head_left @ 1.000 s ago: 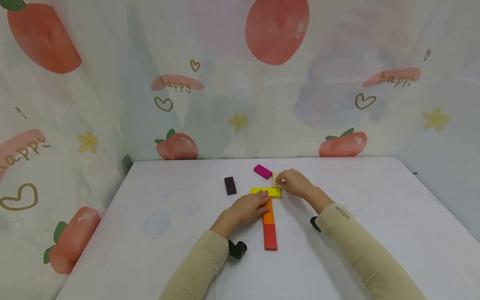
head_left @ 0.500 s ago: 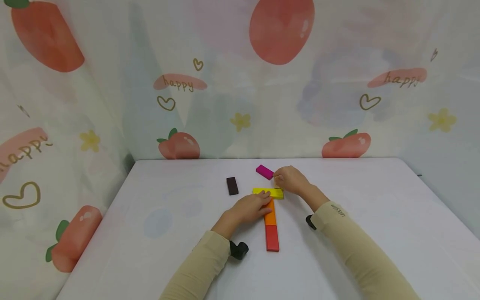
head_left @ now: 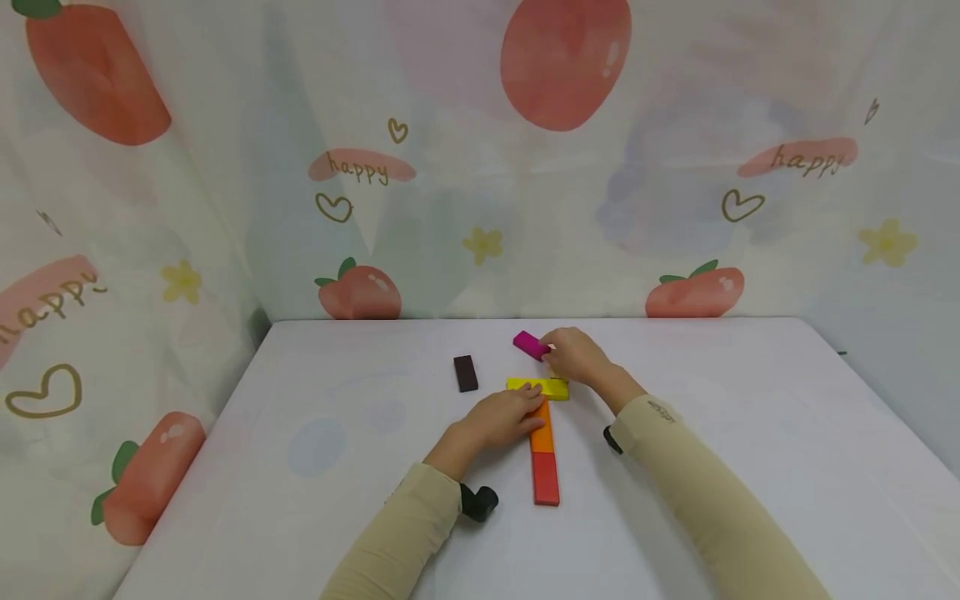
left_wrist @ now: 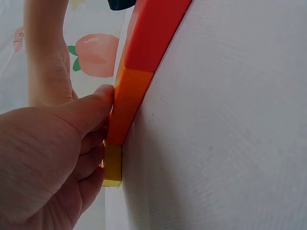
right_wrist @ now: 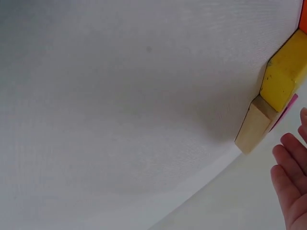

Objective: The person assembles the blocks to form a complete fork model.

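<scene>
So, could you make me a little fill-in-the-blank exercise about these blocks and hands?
1. The orange block lies ____ the yellow block and the red block.
2. The right hand is by the magenta block; the left hand touches the orange block and the ____ block.
3. In the head view, the dark block lies to the ____ of the magenta one.
4. Counting the plain wooden block, there are ____ blocks.

Missing words: between; yellow; left; six.

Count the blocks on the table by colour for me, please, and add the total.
Red block: 1
Orange block: 1
Yellow block: 1
Plain wood block: 1
Magenta block: 1
Dark brown block: 1
Total: 6
</scene>
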A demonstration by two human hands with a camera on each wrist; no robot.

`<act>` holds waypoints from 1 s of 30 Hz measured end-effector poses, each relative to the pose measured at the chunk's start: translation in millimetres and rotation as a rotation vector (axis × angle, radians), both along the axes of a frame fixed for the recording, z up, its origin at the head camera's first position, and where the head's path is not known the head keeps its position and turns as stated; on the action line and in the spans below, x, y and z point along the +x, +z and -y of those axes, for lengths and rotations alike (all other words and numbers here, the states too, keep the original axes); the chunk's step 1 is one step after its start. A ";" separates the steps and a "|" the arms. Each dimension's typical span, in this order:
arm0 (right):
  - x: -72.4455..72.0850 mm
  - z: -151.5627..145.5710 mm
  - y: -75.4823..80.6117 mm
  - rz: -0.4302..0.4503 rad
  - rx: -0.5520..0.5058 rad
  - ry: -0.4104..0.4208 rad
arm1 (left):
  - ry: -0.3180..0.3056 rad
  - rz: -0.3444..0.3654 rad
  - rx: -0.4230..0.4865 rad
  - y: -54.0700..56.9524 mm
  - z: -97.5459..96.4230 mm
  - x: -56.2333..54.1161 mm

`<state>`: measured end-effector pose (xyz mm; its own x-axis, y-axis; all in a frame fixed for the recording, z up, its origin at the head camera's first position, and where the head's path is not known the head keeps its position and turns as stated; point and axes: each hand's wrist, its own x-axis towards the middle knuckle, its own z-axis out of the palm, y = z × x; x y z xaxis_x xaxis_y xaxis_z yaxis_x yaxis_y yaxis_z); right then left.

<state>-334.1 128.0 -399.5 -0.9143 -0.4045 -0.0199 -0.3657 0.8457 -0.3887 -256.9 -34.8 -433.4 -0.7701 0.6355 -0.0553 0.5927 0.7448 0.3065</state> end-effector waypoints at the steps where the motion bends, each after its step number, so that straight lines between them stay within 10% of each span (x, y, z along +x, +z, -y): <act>1: -0.8 1.0 -0.2 0.004 -0.001 0.001 | -0.001 -0.003 -0.001 -0.3 0.1 -0.1; 30: -17.7 5.0 -9.6 0.000 0.004 0.075 | -0.020 -0.023 -0.013 2.1 1.6 0.2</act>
